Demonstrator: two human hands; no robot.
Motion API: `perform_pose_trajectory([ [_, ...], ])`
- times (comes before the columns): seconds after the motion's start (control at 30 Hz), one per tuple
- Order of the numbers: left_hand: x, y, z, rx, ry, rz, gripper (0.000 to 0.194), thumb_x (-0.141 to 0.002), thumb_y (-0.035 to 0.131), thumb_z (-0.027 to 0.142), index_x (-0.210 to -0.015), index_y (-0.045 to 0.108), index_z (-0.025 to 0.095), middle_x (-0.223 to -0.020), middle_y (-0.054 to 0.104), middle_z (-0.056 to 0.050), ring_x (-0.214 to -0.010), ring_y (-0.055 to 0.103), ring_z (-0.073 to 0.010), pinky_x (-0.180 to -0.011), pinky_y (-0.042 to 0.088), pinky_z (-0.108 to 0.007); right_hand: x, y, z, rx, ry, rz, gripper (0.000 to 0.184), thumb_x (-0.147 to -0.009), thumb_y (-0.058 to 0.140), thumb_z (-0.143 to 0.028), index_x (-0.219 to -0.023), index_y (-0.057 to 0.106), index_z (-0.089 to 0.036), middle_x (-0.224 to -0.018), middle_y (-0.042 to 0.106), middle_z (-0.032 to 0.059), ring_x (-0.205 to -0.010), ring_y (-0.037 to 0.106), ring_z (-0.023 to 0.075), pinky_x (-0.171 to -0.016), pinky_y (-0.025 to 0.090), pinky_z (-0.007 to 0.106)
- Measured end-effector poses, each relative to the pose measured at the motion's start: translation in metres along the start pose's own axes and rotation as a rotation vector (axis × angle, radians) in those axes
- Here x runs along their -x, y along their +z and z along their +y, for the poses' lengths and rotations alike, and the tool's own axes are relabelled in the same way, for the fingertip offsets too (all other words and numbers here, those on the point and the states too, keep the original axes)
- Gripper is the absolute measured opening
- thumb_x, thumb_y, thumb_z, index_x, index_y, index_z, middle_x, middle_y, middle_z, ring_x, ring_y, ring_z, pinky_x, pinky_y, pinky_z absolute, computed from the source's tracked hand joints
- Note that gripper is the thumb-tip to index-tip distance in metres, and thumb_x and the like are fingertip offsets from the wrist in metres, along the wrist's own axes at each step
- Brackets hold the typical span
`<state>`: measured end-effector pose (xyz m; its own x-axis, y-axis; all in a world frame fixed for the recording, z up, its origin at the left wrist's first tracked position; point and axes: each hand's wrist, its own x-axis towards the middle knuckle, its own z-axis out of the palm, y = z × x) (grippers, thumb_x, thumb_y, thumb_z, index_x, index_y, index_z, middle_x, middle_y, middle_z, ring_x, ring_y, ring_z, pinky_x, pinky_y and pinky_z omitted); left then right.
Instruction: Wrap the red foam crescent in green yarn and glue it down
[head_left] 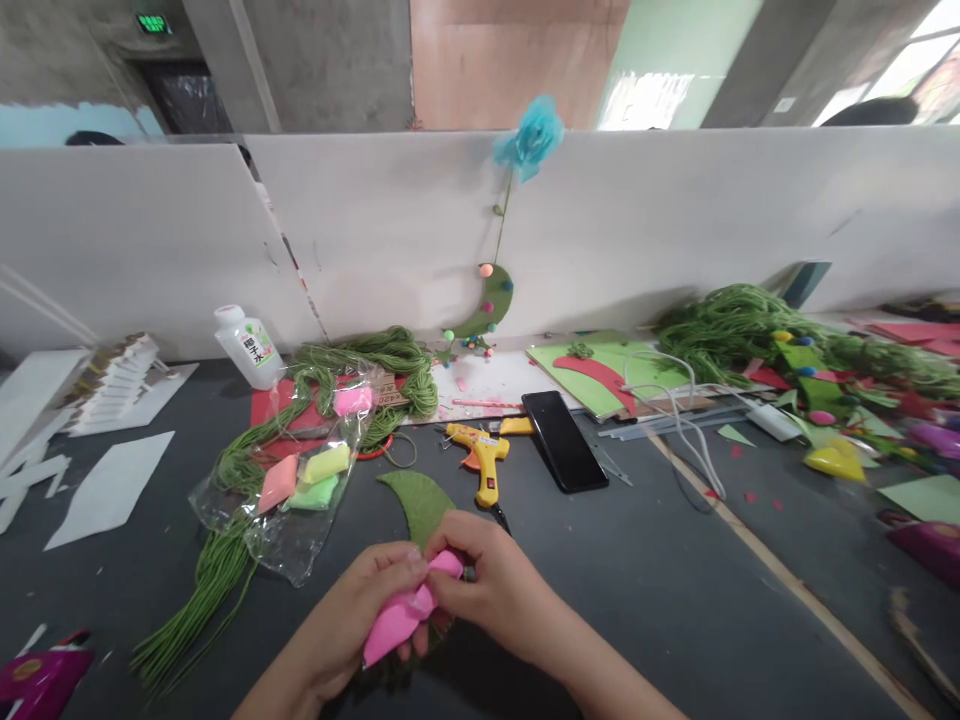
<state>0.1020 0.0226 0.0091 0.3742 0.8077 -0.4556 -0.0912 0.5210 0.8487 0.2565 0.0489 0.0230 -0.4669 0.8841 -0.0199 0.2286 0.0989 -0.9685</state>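
Note:
A bright pink packet of soft modelling clay (397, 622) is between my two hands, low in the middle of the head view. My left hand (367, 595) is closed around its lower part, thumb on top. The fingers of my right hand (487, 575) pinch its upper right end. Under my hands lies a green crescent shape (420, 500), partly covered by them. To the left, a clear plastic bag (289, 560) holds more packets: orange (277, 484), yellow (327, 463), green (313, 494) and pink (352, 401).
Beyond my hands lie a yellow glue gun (489, 465) and a black phone (564, 442). Green cord (202, 590) trails along the left. A white bottle (247, 347) stands by the partition (390, 220). At its base is a crescent with coloured balls (495, 300). A white cable (701, 450) curls at right.

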Motion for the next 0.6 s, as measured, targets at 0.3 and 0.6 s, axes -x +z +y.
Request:
perform_pose_trajectory([
  [0.3, -0.004, -0.033, 0.005, -0.691, 0.338, 0.459, 0.036, -0.089, 0.033, 0.044, -0.078, 0.055, 0.019, -0.078, 0.067, -0.005, -0.076, 0.064, -0.0192, -0.07, 0.052, -0.03, -0.012, -0.041, 0.006, -0.759, 0.088, 0.295, 0.019, -0.068, 0.071, -0.035, -0.078, 0.064, -0.02, -0.079, 0.058, -0.0027, -0.063, 0.049, 0.0063, -0.062, 0.041, 0.018],
  [0.6, -0.022, -0.048, -0.011, -1.022, 0.566, 0.59, 0.028, -0.082, 0.052, 0.033, -0.104, 0.06, 0.018, -0.108, 0.064, -0.011, -0.107, 0.054, -0.0281, -0.099, 0.034, -0.053, -0.01, -0.018, 0.011, -0.5, 0.144, 0.124, 0.013, -0.072, 0.068, -0.027, -0.079, 0.063, -0.017, -0.063, 0.052, -0.005, -0.049, 0.039, 0.0049, -0.047, 0.031, 0.018],
])
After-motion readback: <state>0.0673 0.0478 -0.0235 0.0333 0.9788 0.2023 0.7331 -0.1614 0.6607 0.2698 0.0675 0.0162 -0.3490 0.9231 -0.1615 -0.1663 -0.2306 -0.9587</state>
